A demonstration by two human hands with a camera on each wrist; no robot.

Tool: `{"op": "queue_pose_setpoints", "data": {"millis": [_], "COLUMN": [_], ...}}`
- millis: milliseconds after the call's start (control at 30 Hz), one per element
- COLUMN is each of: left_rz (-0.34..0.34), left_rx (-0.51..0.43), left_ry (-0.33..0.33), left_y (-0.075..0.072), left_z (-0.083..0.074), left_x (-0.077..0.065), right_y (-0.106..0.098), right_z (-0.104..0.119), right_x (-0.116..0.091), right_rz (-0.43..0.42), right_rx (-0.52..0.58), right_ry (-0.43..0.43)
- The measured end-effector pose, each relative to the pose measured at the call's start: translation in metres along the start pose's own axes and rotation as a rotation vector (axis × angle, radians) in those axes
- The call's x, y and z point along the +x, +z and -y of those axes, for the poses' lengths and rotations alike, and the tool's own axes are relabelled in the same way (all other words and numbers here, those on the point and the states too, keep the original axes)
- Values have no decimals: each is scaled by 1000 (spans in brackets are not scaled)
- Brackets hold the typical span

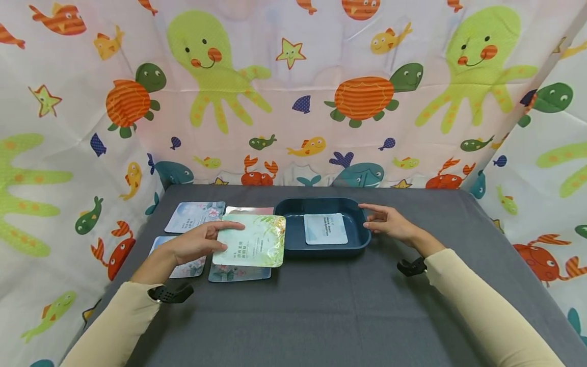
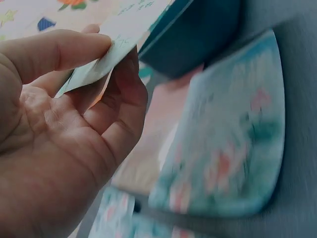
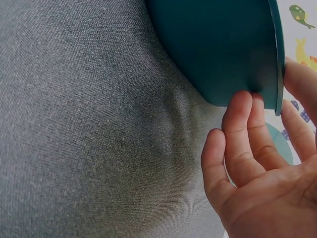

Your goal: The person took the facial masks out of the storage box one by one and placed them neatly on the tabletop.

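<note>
Nearby, 1 packet [image 1: 326, 229] inside tray [image 1: 332, 252]

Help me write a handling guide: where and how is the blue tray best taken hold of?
Probably pinch the rim of the blue tray at its right end, inside and out, coming from the right. The wall there stands up to a thin edge, while the green packet in the left hand overlaps the tray's left end in the head view.
</note>
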State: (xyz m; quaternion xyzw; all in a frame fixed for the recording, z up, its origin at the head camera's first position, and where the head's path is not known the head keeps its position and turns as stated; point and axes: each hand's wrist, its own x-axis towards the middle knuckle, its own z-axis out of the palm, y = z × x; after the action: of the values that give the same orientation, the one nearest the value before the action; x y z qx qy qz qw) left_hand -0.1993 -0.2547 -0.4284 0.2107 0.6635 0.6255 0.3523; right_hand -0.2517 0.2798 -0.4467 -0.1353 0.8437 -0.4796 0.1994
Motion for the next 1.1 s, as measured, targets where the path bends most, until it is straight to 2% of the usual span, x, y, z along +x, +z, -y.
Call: {"op": "queue_pose_setpoints", "data": {"millis": [300, 567, 767, 933, 1100], "left_rz": [-56, -42, -35, -33, -3], "left_rx": [47, 47, 48, 30, -61], "left_ry": [-68, -151, -203, -268, -296], "left_y": [-23, -32, -45, -57, -65], "left_z": [11, 32, 45, 54, 63], "left_x": [-64, -124, -163, -188, -203], "right_y": [1, 3, 0, -3, -5], "right_z": [1, -1, 2, 5, 6], "right_x": [3, 3, 5, 6, 4], "right_rz": [-19, -2, 21, 14, 6], "right_rx": [6, 14, 9, 4, -4], "right_ry": [-4, 14, 6, 7, 4]}}
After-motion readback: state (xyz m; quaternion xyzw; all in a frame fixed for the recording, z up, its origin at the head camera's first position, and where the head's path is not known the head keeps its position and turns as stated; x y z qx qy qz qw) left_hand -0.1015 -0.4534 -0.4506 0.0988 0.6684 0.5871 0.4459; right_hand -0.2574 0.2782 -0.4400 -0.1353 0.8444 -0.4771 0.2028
